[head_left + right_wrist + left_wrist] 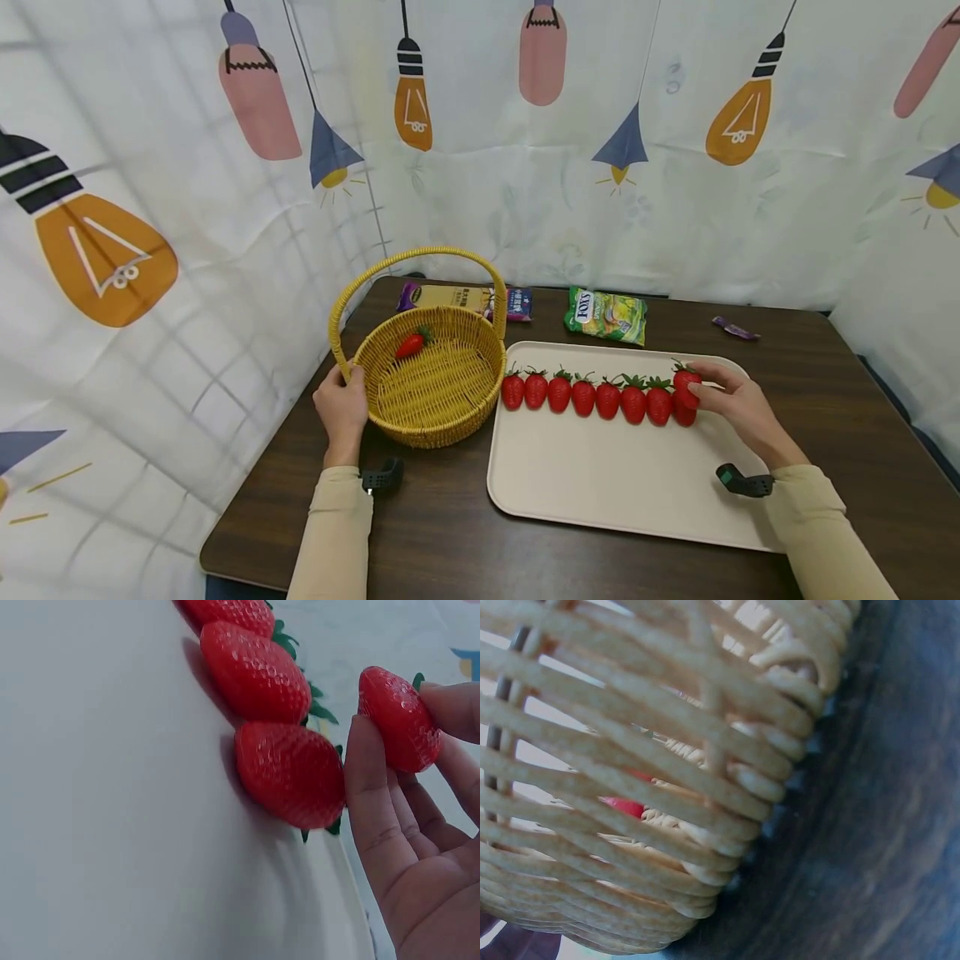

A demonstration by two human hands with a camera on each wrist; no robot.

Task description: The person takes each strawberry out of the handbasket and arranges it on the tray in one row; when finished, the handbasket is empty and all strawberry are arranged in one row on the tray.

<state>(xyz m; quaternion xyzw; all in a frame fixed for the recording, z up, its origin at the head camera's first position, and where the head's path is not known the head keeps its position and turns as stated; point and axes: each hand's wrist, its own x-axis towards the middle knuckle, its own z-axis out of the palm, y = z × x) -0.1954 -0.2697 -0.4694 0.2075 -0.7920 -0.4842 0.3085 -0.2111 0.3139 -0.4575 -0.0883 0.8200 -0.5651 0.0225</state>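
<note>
My right hand (pixel 733 402) pinches a red strawberry (pixel 400 718) with green leaves between thumb and fingers. This strawberry is raised just above the right end of a row of several strawberries (pixel 607 400). The row lies on a cream tray (pixel 600 483), leaves pointing to the far side. At the left, my left hand (pixel 342 408) holds the rim of a yellow wicker basket (pixel 427 429), near the foot of its tall handle. One strawberry (pixel 410 345) rests inside the basket; through the weave in the left wrist view, a red bit of it (pixel 626 805) shows.
Behind the basket lies a purple and gold packet (pixel 450 297). A green FOX'S candy bag (pixel 606 315) is beyond the tray, and a small purple wrapper (pixel 736 328) sits farther right. Everything stands on a dark wooden table (pixel 442 533), with a printed curtain (pixel 480 192) behind.
</note>
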